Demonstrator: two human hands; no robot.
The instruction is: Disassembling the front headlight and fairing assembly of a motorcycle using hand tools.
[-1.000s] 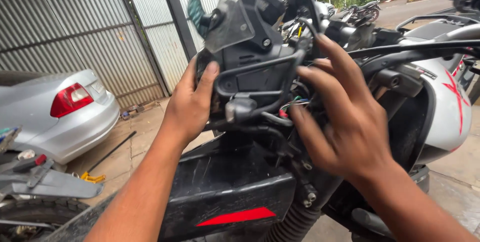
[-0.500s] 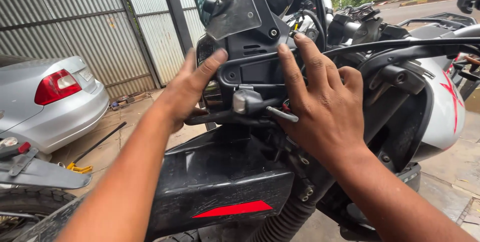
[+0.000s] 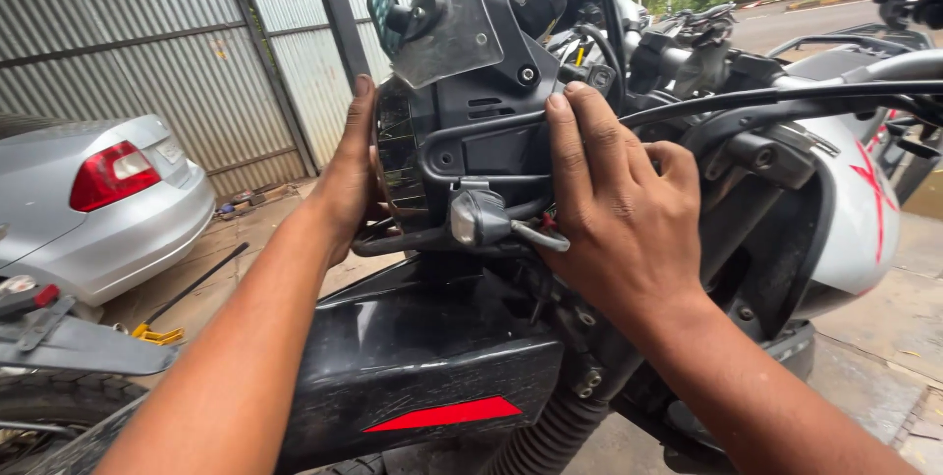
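A motorcycle's front end fills the view. My left hand (image 3: 352,175) presses flat against the front face of the round headlight (image 3: 395,166). My right hand (image 3: 619,215) grips the black headlight bracket (image 3: 481,146) from the rear side, fingers pointing up along it. A small turn-signal lamp (image 3: 475,220) with loose coloured wires sticks out just below the bracket, between my hands. A clear windscreen (image 3: 442,13) rises above the headlight. The black front mudguard (image 3: 413,357) with a red mark lies under my forearms.
A silver car (image 3: 93,205) is parked at the left before a corrugated metal wall (image 3: 147,43). A grey motorcycle panel (image 3: 59,342) lies low on the left. The silver fuel tank (image 3: 859,210) is at right; other motorcycles and a road stand behind.
My left hand has slid from the bracket's side onto the headlight's front face. My right hand moved lower and flattened against the bracket. The view has shifted closer and slightly downward.
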